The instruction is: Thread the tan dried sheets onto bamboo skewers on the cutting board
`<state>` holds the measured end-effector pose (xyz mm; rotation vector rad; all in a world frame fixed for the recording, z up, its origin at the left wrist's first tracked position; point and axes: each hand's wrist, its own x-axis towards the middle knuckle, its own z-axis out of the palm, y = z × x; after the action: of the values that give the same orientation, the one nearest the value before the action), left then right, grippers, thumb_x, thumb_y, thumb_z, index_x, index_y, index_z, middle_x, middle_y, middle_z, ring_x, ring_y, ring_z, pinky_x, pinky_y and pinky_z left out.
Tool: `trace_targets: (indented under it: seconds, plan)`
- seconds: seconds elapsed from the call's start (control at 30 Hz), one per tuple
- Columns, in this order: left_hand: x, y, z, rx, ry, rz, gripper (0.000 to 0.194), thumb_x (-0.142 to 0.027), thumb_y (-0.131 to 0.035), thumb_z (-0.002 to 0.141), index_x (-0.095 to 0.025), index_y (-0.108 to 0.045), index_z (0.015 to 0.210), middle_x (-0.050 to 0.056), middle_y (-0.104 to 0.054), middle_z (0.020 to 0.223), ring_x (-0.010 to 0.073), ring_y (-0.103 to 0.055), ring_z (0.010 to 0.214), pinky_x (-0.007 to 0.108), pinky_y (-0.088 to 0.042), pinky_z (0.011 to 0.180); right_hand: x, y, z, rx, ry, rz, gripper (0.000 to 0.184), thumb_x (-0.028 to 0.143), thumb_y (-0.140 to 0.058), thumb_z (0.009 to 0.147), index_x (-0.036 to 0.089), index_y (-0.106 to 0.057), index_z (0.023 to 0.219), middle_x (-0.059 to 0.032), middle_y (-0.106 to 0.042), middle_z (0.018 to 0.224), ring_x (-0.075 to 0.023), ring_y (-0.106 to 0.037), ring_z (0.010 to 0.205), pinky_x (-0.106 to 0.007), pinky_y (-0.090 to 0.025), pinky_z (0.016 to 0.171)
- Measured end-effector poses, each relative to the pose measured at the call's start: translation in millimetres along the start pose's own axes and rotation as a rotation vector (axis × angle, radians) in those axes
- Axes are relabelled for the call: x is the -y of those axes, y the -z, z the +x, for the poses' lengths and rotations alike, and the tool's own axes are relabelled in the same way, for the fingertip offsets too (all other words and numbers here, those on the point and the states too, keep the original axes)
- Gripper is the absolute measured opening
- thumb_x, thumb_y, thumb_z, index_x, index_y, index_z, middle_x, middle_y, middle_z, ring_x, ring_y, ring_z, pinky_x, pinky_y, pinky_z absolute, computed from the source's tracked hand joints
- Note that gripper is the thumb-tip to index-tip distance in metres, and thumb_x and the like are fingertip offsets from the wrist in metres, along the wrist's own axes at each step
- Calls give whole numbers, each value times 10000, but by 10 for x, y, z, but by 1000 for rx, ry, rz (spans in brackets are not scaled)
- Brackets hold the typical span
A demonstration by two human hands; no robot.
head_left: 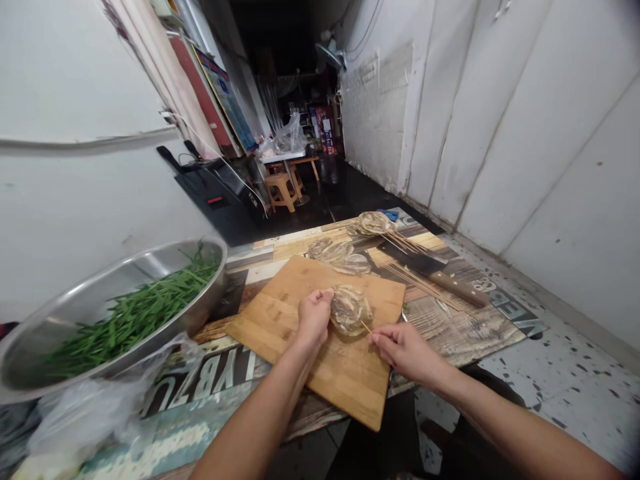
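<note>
A flat, round, brownish, glossy piece of food (351, 311) is held up over a wooden cutting board (280, 307); its exact kind I cannot tell. My left hand (315, 315) pinches its left edge. At its lower right, my right hand (397, 343) grips a thin wooden skewer (366, 327), whose other end meets the piece. How deep the skewer goes in is not visible. Beyond the board lie several similar loose round pieces (337, 253). Farther back, a stack of skewered round pieces (375, 223) rests with its sticks pointing right.
A cleaver (425, 263) with a wooden handle lies right of the board, beside loose skewers (420, 283). On the left stands a large metal bowl (220, 257) of cut green stalks (145, 303). A clear plastic bag (95, 407) sits in front of it. White walls flank the table.
</note>
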<state>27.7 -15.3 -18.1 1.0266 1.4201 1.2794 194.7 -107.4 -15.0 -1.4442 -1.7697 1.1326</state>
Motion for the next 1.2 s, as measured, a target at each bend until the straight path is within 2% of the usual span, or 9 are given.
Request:
trace_targets:
  seconds: [0.1, 0.2, 0.33, 0.4, 0.47, 0.7, 0.83, 0.93, 1.2]
  plan:
    - [-132, 112, -40, 8, -160, 423, 369, -442, -416, 781, -146, -561, 614, 53, -571, 581, 187, -562, 620, 299, -426, 636, 49, 59, 9, -86, 76, -326, 315, 257, -381, 895, 147, -587, 684, -31, -607, 621, -133, -548, 593, -228, -329, 544]
    - [-331, 209, -165, -22, -479, 989, 453, -386, -271, 889, -129, -632, 796, 141, -648, 824, 257, -603, 883, 396, -428, 827, 164, 90, 48, -78, 38, -652, 269, 201, -372, 903, 146, -613, 796, -78, -669, 761, -180, -618, 706, -251, -357, 583]
    - [-403, 253, -329, 491, -820, 1315, 512, -439, -300, 902, -159, -462, 1299, 127, -422, 1391, 243, -320, 1322, 433, -222, 1092, 269, 113, 104, 2, 57, -907, 219, 125, -390, 875, 129, -606, 915, -103, -664, 865, -216, -642, 731, -271, -372, 546]
    - [-336, 270, -363, 704, -784, 1368, 616, -507, -284, 894, -171, -302, 1410, 101, -267, 1484, 234, -178, 1384, 425, -163, 1123, 257, 141, 70, 24, 64, -940, 211, 127, -398, 875, 137, -599, 937, -102, -662, 868, -222, -647, 724, -273, -380, 532]
    - [-252, 291, -367, 765, -722, 1380, 668, -552, -274, 881, -189, -228, 1439, 89, -184, 1510, 241, -98, 1400, 430, -137, 1131, 210, 174, -19, 52, 63, -928, 192, 134, -415, 869, 154, -593, 939, -93, -667, 852, -226, -650, 720, -274, -395, 533]
    - [-208, 259, -315, 765, -678, 1348, 686, -587, -300, 859, -221, -237, 1436, 89, -144, 1518, 258, -50, 1402, 465, -93, 1130, 74, 196, -335, 68, 9, -917, 391, 93, -423, 839, 163, -511, 1214, -105, -688, 868, -238, -663, 741, -271, -419, 553]
    - [-329, 251, -336, 812, -630, 1359, 742, -606, -278, 854, -172, -183, 1448, 102, -135, 1515, 239, -61, 1401, 433, -113, 1133, -48, 172, -349, -34, 62, -830, 329, 113, -413, 850, 179, -562, 1135, -81, -694, 843, -222, -661, 751, -261, -408, 577]
    - [-331, 296, -358, 708, -679, 1373, 735, -574, -251, 875, -131, -142, 1450, 114, -138, 1512, 215, -68, 1402, 432, -93, 1138, -205, 166, -344, -126, 155, -695, 270, 113, -414, 843, 183, -585, 1040, -54, -691, 842, -184, -651, 771, -238, -399, 605]
    - [-301, 288, -344, 684, -710, 1433, 587, -509, -220, 907, -172, -376, 1362, 88, -346, 1442, 203, -264, 1359, 500, -6, 1131, -170, 171, -357, -149, 148, -767, 198, 115, -417, 833, 149, -592, 919, -76, -683, 747, -183, -640, 667, -255, -351, 535]
